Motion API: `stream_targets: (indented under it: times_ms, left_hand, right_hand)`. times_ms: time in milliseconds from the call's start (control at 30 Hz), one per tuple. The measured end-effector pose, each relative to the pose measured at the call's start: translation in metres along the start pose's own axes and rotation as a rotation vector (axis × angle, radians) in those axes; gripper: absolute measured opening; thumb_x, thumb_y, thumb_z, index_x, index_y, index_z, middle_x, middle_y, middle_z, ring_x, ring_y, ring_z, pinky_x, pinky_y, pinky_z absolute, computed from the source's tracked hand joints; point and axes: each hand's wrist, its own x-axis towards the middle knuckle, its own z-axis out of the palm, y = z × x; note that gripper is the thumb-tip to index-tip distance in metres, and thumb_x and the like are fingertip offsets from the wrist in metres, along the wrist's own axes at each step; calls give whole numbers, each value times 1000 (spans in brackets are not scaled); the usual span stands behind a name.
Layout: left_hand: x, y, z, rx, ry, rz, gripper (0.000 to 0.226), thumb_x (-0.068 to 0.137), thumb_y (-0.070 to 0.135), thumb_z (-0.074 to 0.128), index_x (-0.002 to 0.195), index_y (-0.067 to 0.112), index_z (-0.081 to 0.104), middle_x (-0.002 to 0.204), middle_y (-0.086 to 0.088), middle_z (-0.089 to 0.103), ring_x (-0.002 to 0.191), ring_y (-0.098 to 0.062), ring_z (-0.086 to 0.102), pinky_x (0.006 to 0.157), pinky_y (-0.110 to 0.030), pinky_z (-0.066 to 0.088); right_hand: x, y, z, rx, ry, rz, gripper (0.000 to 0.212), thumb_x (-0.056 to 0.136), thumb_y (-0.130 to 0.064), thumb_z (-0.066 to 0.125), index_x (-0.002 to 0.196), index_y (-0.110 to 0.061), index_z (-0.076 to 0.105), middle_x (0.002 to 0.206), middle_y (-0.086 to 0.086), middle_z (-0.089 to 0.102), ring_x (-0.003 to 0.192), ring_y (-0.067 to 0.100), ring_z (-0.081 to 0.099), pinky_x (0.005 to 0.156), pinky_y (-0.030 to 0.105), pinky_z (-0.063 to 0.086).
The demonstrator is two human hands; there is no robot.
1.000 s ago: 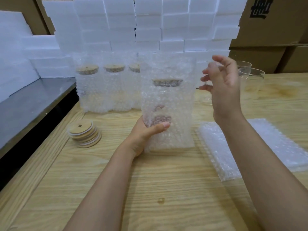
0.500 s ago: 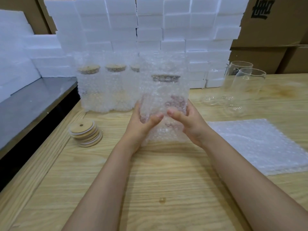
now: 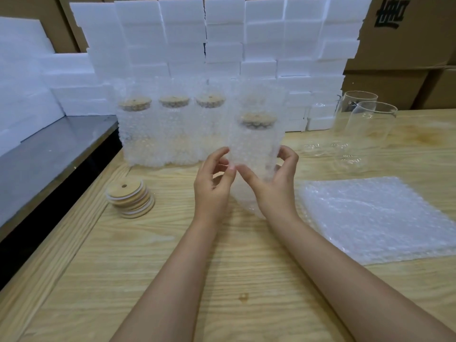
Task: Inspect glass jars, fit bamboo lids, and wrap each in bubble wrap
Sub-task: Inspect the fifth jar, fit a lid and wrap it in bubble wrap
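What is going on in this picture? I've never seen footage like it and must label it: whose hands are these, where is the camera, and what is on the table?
There is no machine here. These are a person's two bare hands, filmed by one wide-angle camera worn on the head, looking forward and down. The left hand and right hand hold a bubble-wrapped jar, and its bamboo lid shows through the wrap. Behind it on the wooden table, three wrapped jars stand in a row. A stack of bamboo lids lies to the left. To the right are flat bubble wrap sheets and, beyond them, bare glass jars without lids. White foam blocks and cardboard boxes are piled at the back.
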Motion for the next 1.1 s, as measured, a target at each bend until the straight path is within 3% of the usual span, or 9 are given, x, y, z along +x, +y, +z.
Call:
stream_targets:
  times_ms: [200,400,533,667,767,867,933,1033,1100]
  left_hand:
    - [1,6,-3,-52,-187,-35,69,73,46,63,121,-3,55,100,-6,63,96,-8,61,79,-17,47]
    - [1,4,0,-95,-201,-140,77,59,40,78,126,10,56,121,-13,65,116,-24,61,102,-43,47]
    - [5,3,-3,-108,-185,-104,57,58,29,81,109,11,65,98,-5,71,97,-19,69,82,-30,52]
    - [8,1,-9,-137,-170,-125,62,62,9,84,119,9,60,107,-5,71,104,-21,68,88,-36,54]
    - [10,0,-13,-186,-188,-155,65,63,2,79,123,9,56,109,-5,71,106,-20,67,84,-28,53]
    - [11,-3,-19,-215,-248,-165,56,62,0,77,115,4,61,106,-9,72,103,-25,68,84,-34,53]
    - [13,-5,-23,-235,-311,-169,50,63,-3,75,110,9,65,103,-7,73,101,-26,69,81,-31,54]
    - [15,-5,-28,-251,-403,-180,46,65,-6,73,103,20,72,104,-5,74,102,-23,69,79,-25,54]
    - [15,-4,-30,-233,-438,-190,45,66,-4,73,102,24,74,104,-2,74,102,-19,69,79,-22,54]
  right_hand:
    - [-15,-9,6,-1,84,-126,39,84,-63,32,114,-41,40,119,-21,37,120,6,40,108,42,35]
    - [-31,-7,10,-34,61,-197,36,89,-55,28,113,-40,51,116,-15,37,119,13,37,107,37,35]
    - [-35,-9,13,-12,-15,-291,40,93,-45,30,110,-28,62,104,-7,44,106,21,49,98,34,41]
    - [-31,-9,10,55,-7,-304,32,93,-41,39,120,-34,53,103,-5,46,90,-2,49,83,12,41]
    - [-20,-5,0,75,6,-215,53,79,-48,54,129,-44,36,114,-7,42,95,3,45,85,19,42]
    - [-7,6,-15,-19,-355,-55,95,64,-52,69,137,-55,8,140,-5,31,123,11,41,101,36,44]
    - [-4,12,-19,-67,-573,-1,113,68,-39,80,130,-66,-10,150,-5,25,136,11,36,107,32,42]
    - [-3,22,-17,-85,-585,-13,121,74,-22,82,120,-77,-16,141,-22,35,129,-11,39,110,25,38]
    - [-3,23,-13,-110,-544,14,124,72,-21,83,124,-74,-16,146,-14,34,133,-3,39,112,35,37]
